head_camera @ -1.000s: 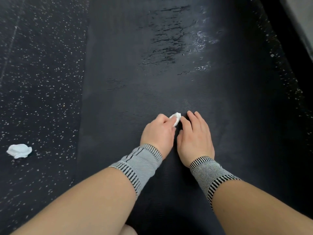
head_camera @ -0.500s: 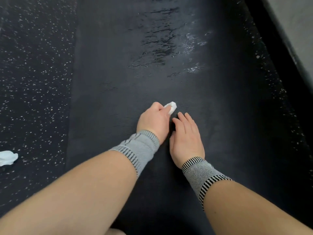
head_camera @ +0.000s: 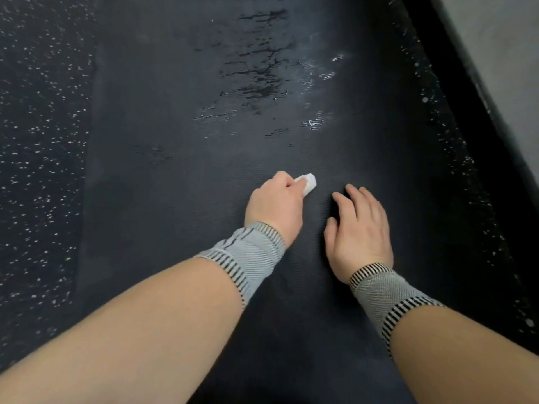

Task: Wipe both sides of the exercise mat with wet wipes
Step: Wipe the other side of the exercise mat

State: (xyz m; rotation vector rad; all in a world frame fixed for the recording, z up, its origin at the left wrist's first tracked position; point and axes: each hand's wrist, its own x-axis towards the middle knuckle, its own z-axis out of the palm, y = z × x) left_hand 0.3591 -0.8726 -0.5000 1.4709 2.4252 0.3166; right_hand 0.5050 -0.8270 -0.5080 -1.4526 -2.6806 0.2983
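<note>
Left hand [head_camera: 275, 207] over mostly hidden wipe [head_camera: 308, 182]

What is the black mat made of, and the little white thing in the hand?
The mat looks like soft rubber or foam: matte black with fine ribbing and shiny wet streaks. The wet wipe, which the left hand grips, looks like thin, damp, cloth-like paper, white and crumpled.

Both bare forearms reach forward, each wrist in a grey striped wrist band [head_camera: 248, 258]. Left hand [head_camera: 277, 205] is curled, pinching a small white wet wipe [head_camera: 309, 183]. Right hand [head_camera: 358, 228] lies palm down, fingers loosely spread.
</note>
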